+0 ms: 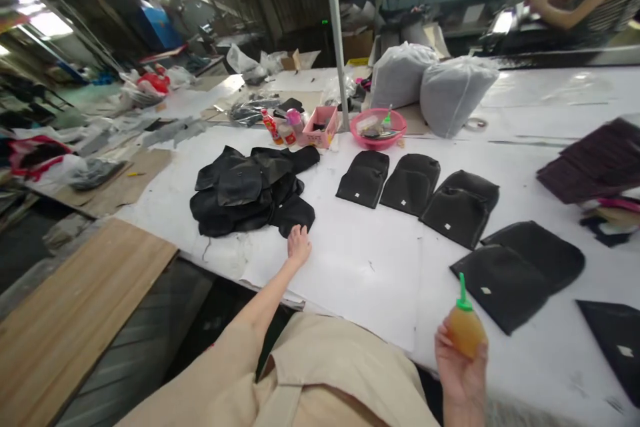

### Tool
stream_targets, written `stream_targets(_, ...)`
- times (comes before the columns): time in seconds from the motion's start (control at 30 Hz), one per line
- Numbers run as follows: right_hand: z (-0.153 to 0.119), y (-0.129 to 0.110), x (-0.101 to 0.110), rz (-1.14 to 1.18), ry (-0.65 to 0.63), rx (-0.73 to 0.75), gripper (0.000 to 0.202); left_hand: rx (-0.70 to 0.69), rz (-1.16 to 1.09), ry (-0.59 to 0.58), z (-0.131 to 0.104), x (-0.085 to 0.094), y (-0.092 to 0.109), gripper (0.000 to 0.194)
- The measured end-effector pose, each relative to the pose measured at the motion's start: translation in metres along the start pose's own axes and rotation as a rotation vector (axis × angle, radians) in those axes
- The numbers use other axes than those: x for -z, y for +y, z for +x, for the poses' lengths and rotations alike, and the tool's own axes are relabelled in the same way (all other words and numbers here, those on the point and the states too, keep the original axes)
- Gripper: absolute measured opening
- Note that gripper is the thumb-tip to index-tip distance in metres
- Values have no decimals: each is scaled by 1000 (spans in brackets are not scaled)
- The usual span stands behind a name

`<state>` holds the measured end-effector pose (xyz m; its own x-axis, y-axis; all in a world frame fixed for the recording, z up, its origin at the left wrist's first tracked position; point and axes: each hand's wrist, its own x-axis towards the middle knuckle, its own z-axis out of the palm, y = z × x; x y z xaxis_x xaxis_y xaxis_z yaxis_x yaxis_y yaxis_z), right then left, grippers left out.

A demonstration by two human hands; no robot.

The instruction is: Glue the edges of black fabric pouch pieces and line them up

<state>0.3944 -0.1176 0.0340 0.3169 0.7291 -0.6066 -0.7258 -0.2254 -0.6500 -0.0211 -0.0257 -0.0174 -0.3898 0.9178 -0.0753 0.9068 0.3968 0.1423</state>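
My right hand (463, 363) is wrapped round a glue squeeze bottle (466, 332), amber with a green nozzle pointing up. My left hand (300, 245) has its fingers curled at the near edge of a black leather-like piece (295, 213), which lies at the right of a loose heap of black pieces (240, 187). Whether the thumb is under that edge is hidden. To the right, several flat black panels, such as this near one (520, 273), lie in a slanting row on the white table (370, 287). Each bears a small pale mark near its lower edge.
At the table's back stand a pink basket (379, 128), a pink box (321, 127), small bottles (273, 125) and stuffed white bags (457, 93) beside a metal post (336, 33). A dark maroon stack (593, 160) lies far right. Another person (575, 7) is behind.
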Motion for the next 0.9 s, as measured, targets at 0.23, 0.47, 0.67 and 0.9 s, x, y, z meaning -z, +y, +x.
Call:
stream_targets(0.23,-12,45,-45,-17,-101,-120,37,22,14,-118,45,6,-55,33)
stream_targets(0.47,-24,63,-47,-39,-77,-150,28,-167,-140,-235,21,19,-72,28)
stream_targets(0.67,-32,66,-60,-127,-86,-129,43,-262,-309,-349,23,36,-90,14)
stream_targets(0.9,-35,65,-65,-56,-71,-115,51,117,-34,262,104,85,-144,36)
